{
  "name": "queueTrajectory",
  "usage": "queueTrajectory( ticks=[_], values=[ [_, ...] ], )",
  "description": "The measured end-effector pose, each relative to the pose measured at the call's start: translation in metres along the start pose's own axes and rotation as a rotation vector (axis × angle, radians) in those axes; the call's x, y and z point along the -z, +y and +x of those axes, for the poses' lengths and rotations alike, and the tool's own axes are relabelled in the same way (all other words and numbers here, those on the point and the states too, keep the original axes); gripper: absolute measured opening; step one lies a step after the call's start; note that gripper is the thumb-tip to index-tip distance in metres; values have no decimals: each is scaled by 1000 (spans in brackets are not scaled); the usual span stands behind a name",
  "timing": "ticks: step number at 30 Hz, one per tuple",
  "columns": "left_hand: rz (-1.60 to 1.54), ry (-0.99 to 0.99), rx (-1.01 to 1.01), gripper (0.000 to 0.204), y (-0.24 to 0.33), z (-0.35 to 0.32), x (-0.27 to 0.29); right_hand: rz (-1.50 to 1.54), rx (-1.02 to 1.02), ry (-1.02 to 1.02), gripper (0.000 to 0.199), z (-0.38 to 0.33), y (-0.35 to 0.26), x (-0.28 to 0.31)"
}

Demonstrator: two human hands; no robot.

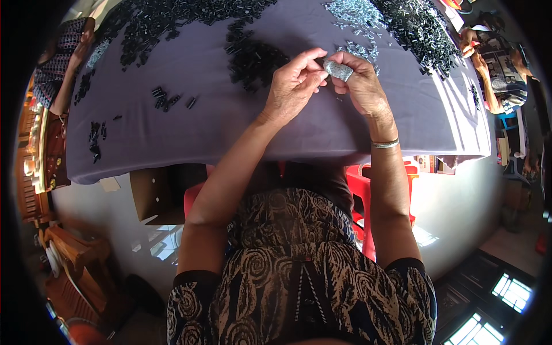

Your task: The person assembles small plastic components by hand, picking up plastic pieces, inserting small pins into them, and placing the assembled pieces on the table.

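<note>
Above the cloth-covered table my two hands meet fingertip to fingertip. My left hand (290, 89) has its thumb and fingers drawn together by my other thumb; whatever sits between them is too small to make out. My right hand (366, 92) is closed, fingers curled, its thumb wearing a grey, speckled cover (338, 71). A dark heap of small black cylindrical pieces (256, 60) lies just beyond my left hand. Beyond the right hand are loose silvery pieces (359, 52). Several black pieces (164, 99) lie apart on the left of the cloth.
Bigger heaps of black pieces (172, 26) and silvery pieces (356, 12) cover the far side; another black heap (422, 37) is at right. People work at the left (57, 69) and right (497, 66) edges. Under the table's near edge stand a red stool (368, 190) and a cardboard box (152, 195).
</note>
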State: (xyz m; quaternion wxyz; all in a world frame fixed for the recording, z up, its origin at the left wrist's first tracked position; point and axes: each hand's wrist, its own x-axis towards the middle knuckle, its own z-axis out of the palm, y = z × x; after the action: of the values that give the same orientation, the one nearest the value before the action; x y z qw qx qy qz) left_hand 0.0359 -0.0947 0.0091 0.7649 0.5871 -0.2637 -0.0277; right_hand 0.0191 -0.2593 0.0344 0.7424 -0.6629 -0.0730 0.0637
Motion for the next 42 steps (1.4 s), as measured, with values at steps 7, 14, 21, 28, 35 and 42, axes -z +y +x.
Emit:
queueTrajectory(
  ticks=[7,14,21,28,35,42],
  values=[
    [75,44,-19,37,-1,1,2,-26,-130,126,11,-2,-9,-8],
    [120,17,-67,40,-4,1,4,-177,-132,35,13,-3,-10,-7],
    [91,-52,9,40,-2,-1,3,-6,-220,88,15,-3,-6,-3],
    [-90,-135,139,38,6,3,8,29,-76,28,13,-5,-4,-3],
    [-118,-187,214,38,5,2,10,-221,-31,19,13,-7,-10,-2],
    [-86,-182,321,37,7,3,10,-373,-85,48,12,-10,-19,0]
  ],
)
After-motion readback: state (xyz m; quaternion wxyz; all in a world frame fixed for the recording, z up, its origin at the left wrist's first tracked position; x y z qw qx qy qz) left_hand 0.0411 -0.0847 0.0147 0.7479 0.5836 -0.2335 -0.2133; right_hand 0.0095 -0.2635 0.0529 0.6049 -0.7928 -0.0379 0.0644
